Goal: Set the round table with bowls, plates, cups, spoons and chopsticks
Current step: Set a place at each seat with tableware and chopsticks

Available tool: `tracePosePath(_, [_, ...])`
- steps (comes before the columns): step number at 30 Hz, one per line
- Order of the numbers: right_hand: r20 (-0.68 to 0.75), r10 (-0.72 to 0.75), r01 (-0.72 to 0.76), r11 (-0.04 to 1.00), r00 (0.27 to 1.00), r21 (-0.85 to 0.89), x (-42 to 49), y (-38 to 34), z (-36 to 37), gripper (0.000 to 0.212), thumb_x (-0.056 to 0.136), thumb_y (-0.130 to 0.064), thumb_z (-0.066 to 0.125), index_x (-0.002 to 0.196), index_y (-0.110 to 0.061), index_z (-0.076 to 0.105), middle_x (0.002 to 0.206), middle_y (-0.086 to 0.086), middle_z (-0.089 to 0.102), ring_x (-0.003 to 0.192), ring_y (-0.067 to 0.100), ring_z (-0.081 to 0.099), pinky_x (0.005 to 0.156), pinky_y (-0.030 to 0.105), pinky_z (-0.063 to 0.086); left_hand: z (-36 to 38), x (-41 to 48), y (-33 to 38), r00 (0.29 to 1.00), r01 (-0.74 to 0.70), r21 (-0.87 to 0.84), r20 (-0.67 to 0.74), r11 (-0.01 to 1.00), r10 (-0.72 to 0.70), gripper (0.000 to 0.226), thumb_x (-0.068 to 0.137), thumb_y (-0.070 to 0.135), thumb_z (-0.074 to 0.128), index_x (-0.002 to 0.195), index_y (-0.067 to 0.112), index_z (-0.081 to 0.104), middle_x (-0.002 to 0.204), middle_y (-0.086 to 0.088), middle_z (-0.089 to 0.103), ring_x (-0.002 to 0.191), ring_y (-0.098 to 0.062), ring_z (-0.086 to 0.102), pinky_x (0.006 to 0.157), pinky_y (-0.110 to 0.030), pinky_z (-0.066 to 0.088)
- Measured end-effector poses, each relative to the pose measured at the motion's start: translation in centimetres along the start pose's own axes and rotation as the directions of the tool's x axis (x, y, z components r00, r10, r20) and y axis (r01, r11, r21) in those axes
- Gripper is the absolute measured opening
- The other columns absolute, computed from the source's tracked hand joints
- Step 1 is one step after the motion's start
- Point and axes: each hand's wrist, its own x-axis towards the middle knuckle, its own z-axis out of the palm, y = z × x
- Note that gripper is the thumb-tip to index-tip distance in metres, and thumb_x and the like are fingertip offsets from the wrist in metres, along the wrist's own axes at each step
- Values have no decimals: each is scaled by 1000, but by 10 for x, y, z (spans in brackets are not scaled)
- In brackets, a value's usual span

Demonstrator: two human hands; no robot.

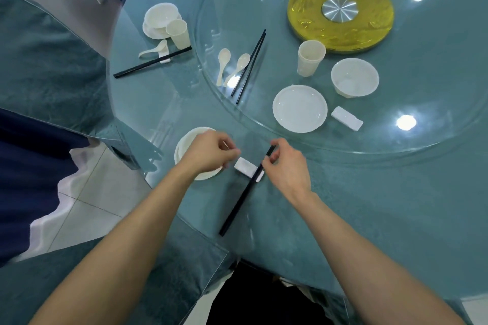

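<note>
My right hand [286, 166] pinches the far end of a pair of black chopsticks [241, 199] that lies across a white rest [244, 167] near the table's front edge. My left hand [208, 153] hovers with curled fingers over a white bowl on a plate [184, 150], just left of the rest; whether it holds anything is hidden. On the glass turntable [422, 103] lie two white spoons [229, 66], another pair of chopsticks [249, 66], a cup [310, 58], a plate [299, 108], a bowl [355, 78] and a second rest [347, 118].
A finished setting with bowl, cup [179, 33], spoon and chopsticks [153, 62] sits at the left edge. A gold disc [340, 13] marks the turntable's centre. Chairs in teal covers [39, 60] stand to the left, and one is right below me.
</note>
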Motion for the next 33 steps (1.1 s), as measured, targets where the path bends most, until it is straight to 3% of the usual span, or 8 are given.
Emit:
tracePosePath(5, [-1, -47, 47, 998, 999, 50, 29, -14, -9, 38, 93, -20, 61, 131, -22, 62, 72, -11, 63, 75, 13, 65, 77, 39, 58, -43, 82, 21, 947, 32, 109, -320, 993, 5, 12, 97, 31, 71, 97, 22, 79, 89, -1, 78, 87, -26, 75, 85, -41, 61])
tracePosePath(9, [-9, -84, 84, 996, 996, 32, 46, -22, -16, 35, 98, -21, 60, 133, -20, 61, 90, -3, 70, 88, 23, 68, 86, 43, 57, -60, 143, 36, 908, 90, 255, -419, 963, 27, 15, 97, 33, 68, 103, 26, 79, 101, -3, 78, 99, -31, 72, 89, -45, 61])
tracePosePath(13, [-7, -92, 92, 995, 996, 26, 55, -21, -23, 36, 101, -25, 59, 136, -20, 60, 103, 0, 74, 94, 24, 69, 89, 43, 56, -63, 187, 44, 921, 98, 365, -385, 926, 55, 17, 90, 29, 71, 102, 22, 81, 97, -8, 78, 95, -35, 73, 85, -43, 62])
tracePosePath(17, [6, -81, 81, 997, 997, 13, 59, -14, -30, 37, 101, -26, 59, 138, -20, 60, 98, -3, 73, 93, 24, 69, 87, 42, 56, -63, 210, 47, 934, 148, 385, -357, 911, -1, 15, 85, 20, 74, 97, 13, 82, 89, -12, 73, 84, -35, 71, 80, -41, 63])
tracePosePath(25, [3, -73, 73, 997, 997, 8, 51, -4, -40, 36, 100, -26, 58, 136, -22, 60, 91, -9, 70, 83, 19, 66, 83, 41, 57, -74, 199, 54, 934, 192, 168, -335, 967, -127, 14, 81, 20, 87, 92, 13, 84, 79, -8, 77, 69, -24, 74, 84, -35, 65])
tracePosePath(29, [-14, -57, 57, 998, 998, 23, 47, 2, -42, 35, 98, -27, 60, 133, -23, 61, 84, -14, 68, 80, 16, 66, 79, 38, 56, -71, 147, 50, 920, 145, 52, -374, 988, -115, 8, 79, 16, 87, 80, 20, 79, 78, -4, 77, 73, -25, 75, 82, -42, 66])
tracePosePath(33, [-38, -53, 54, 998, 998, 27, 37, 7, -39, 32, 97, -29, 61, 129, -23, 64, 75, -17, 64, 73, 6, 62, 69, 33, 51, -43, 77, 28, 930, 107, 8, -355, 994, -97, 9, 78, 21, 90, 80, 20, 81, 74, 3, 77, 78, -17, 76, 79, -34, 63])
